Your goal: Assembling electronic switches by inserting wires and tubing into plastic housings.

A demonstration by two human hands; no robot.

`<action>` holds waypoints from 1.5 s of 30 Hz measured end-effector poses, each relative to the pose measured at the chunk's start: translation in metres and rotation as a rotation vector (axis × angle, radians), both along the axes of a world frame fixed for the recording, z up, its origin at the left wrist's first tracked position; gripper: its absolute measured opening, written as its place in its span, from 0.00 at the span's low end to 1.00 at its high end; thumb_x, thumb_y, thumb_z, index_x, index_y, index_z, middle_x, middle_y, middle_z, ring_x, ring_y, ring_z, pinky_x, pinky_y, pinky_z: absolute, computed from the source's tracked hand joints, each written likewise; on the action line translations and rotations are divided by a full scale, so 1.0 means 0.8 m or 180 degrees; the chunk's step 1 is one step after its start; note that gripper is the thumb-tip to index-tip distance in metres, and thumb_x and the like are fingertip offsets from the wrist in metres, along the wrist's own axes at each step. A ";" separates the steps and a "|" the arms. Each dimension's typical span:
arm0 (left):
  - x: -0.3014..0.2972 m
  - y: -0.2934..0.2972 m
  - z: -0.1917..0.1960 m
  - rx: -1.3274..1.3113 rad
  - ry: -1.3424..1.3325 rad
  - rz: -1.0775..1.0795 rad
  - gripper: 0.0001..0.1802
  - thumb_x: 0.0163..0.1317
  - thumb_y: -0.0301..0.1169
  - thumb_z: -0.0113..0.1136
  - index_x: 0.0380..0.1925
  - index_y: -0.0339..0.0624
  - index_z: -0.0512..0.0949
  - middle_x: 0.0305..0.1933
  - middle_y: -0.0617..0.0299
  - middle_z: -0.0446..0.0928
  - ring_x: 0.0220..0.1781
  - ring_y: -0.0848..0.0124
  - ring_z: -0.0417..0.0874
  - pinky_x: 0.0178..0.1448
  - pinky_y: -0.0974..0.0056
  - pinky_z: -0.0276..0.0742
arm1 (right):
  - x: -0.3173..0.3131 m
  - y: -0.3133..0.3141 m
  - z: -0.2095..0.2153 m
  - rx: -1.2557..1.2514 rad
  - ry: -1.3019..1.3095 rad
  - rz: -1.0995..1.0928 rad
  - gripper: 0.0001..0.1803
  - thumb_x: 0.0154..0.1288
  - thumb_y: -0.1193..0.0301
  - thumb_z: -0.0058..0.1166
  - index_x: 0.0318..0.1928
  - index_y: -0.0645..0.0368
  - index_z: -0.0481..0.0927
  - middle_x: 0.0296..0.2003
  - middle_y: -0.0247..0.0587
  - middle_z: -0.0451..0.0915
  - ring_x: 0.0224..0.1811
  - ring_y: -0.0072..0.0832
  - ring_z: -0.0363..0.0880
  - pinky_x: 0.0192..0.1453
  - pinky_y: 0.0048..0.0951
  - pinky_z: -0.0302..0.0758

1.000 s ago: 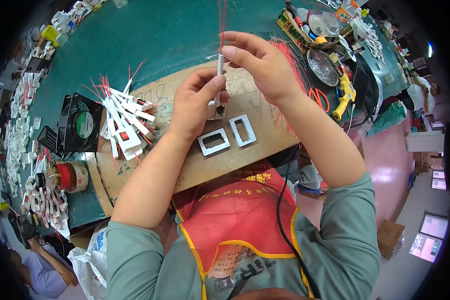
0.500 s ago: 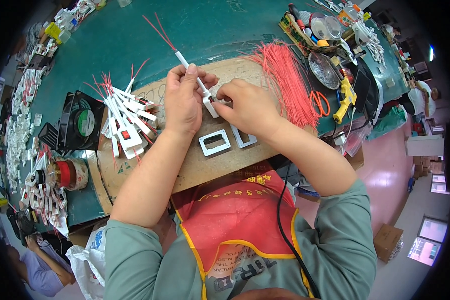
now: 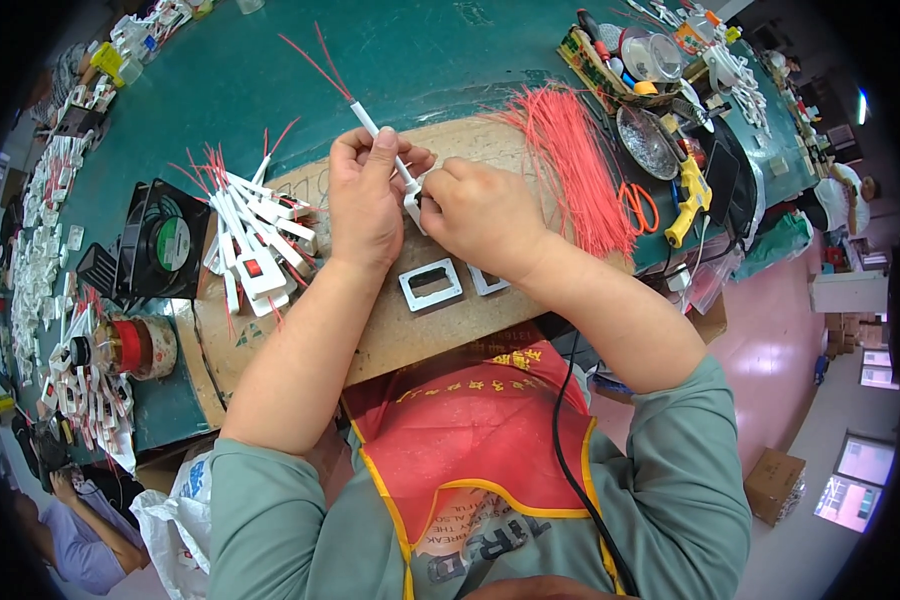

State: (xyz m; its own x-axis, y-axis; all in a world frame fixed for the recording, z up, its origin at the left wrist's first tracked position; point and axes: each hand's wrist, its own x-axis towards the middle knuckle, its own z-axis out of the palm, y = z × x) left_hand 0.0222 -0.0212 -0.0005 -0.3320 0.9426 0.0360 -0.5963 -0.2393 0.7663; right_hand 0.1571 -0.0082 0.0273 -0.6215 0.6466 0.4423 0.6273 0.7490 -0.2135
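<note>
My left hand (image 3: 368, 210) is closed round a white tube (image 3: 366, 118) that slants up to the left, two thin red wires (image 3: 336, 78) sticking out of its top. At its lower end sits a small white plastic housing (image 3: 412, 206). The curled fingers of my right hand (image 3: 485, 215) press on that housing and hide most of it. Below my hands, on the board, lies a pale rectangular frame (image 3: 406, 289); a second frame (image 3: 482, 287) is partly covered by my right hand and wrist.
To the left is a pile of white housings with red wires (image 3: 262, 278), beside a black fan (image 3: 135, 245). On the right lie a bundle of red wires (image 3: 575, 165), orange-handled scissors (image 3: 653, 208), a yellow glue gun (image 3: 692, 195) and a metal dish (image 3: 642, 140). The wooden board (image 3: 390, 345) covers the near table.
My right hand has shifted slightly left and its fingers have curled in tighter over the housing. The red wire ends have swayed a little; my left hand stays put.
</note>
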 end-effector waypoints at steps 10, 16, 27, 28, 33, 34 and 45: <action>-0.007 0.002 0.000 -0.0140 -0.0555 0.0140 0.10 0.70 0.33 0.48 0.43 0.39 0.63 0.36 0.54 0.73 0.39 0.60 0.79 0.52 0.46 0.79 | 0.023 -0.012 0.026 -0.1340 -0.0296 -0.0121 0.09 0.54 0.67 0.54 0.27 0.60 0.81 0.28 0.47 0.80 0.31 0.42 0.80 0.37 0.40 0.77; -0.009 0.004 -0.002 -0.0283 -0.1120 -0.0120 0.09 0.71 0.33 0.44 0.41 0.38 0.65 0.38 0.51 0.73 0.43 0.55 0.78 0.56 0.40 0.76 | 0.044 0.009 0.012 -0.2712 0.0829 -0.0223 0.17 0.62 0.60 0.57 0.43 0.62 0.79 0.31 0.39 0.81 0.28 0.25 0.77 0.34 0.28 0.73; -0.007 0.007 -0.017 -0.0167 -0.1517 -0.0269 0.22 0.71 0.47 0.43 0.40 0.36 0.69 0.38 0.49 0.75 0.40 0.56 0.80 0.46 0.51 0.78 | 0.027 0.016 0.028 -0.4290 0.2061 0.0155 0.17 0.62 0.74 0.55 0.52 0.64 0.76 0.30 0.30 0.78 0.27 0.15 0.73 0.29 0.17 0.68; -0.005 0.008 -0.019 -0.0267 -0.1427 -0.0186 0.20 0.71 0.45 0.43 0.40 0.36 0.69 0.38 0.50 0.75 0.39 0.58 0.80 0.45 0.53 0.78 | 0.020 0.017 0.032 -0.4243 0.2209 0.0063 0.17 0.62 0.74 0.55 0.52 0.65 0.76 0.30 0.30 0.78 0.27 0.15 0.73 0.29 0.16 0.67; -0.005 0.000 -0.043 0.0099 -0.0733 -0.0813 0.10 0.69 0.34 0.45 0.43 0.39 0.68 0.35 0.57 0.75 0.36 0.67 0.80 0.33 0.64 0.78 | -0.040 0.009 0.070 -0.4262 0.1989 0.0486 0.17 0.62 0.72 0.54 0.51 0.66 0.76 0.29 0.31 0.79 0.27 0.14 0.74 0.26 0.15 0.65; -0.004 -0.004 -0.047 0.0156 -0.0132 -0.0763 0.09 0.68 0.32 0.46 0.44 0.40 0.68 0.37 0.59 0.75 0.37 0.70 0.80 0.32 0.66 0.76 | -0.058 0.002 0.079 -0.4214 0.1810 0.0461 0.18 0.62 0.72 0.55 0.51 0.66 0.76 0.29 0.32 0.79 0.25 0.13 0.72 0.25 0.15 0.65; 0.032 -0.017 -0.033 0.0804 0.2737 -0.1148 0.20 0.60 0.31 0.58 0.52 0.40 0.72 0.55 0.53 0.72 0.57 0.63 0.74 0.60 0.58 0.69 | -0.090 -0.009 0.106 -0.2768 0.0342 0.0882 0.21 0.64 0.62 0.57 0.50 0.65 0.78 0.33 0.39 0.83 0.33 0.20 0.77 0.34 0.22 0.73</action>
